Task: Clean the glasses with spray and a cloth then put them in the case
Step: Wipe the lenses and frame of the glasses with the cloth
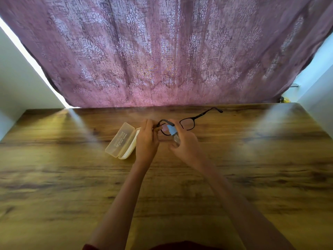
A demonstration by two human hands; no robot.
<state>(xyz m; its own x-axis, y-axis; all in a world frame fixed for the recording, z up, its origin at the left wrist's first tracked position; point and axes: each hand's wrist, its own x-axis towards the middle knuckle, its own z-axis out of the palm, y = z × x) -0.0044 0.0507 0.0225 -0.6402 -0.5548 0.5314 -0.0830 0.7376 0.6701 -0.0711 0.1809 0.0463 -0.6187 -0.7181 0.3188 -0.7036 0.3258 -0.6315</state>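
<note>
Between the two hands, from the head view, the glasses (187, 124) are held up off the wooden table (252, 168), their temples open. The left hand (146, 141) pinches them at the near temple, its fingers curled in round that thin black arm. This probably keeps skin off the lenses and turns the frame toward the nozzle. One lens sits just beyond the right hand's fingertips and the other is clear of both hands, farther to the right. The far temple reaches away toward the purple curtain (162, 51).

The right hand (187, 147) is wrapped round a small spray bottle (173, 131). Its clear body lies inside the curled fingers and its blue top pokes out above them, close against the nearer lens. So short a gap would put mist on the glass and not on the table. I cannot tell whether a finger is pressing the top.

Just outside the left hand's knuckles lies the case (119, 141), a pale translucent box on the table with its lid open, so the glasses can go in without a free hand. Something whitish shows in its base, touching the line of the left fingers. It could be the cloth, but I cannot tell.

I judge this to be the spraying step, with wiping and casing yet to come.
</note>
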